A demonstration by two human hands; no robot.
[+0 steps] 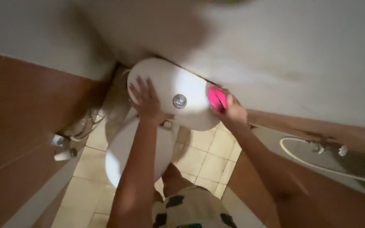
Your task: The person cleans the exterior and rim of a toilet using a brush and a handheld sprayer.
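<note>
Dim, warm light, bright glare on the white cistern lid (pixel 165 90), motion-blurred edges

No packages, labels, signs or screens were visible anywhere in this bathroom view around the toilet, walls or floor.

glossy white ceramic tank lid (pixel 165 84), chrome flush button (pixel 179 101)

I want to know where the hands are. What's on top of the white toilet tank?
On the tank lid: a round silver flush button, the left hand lying flat, and the right hand pressing a pink scrubber at its edge. Inside is hidden.
</note>
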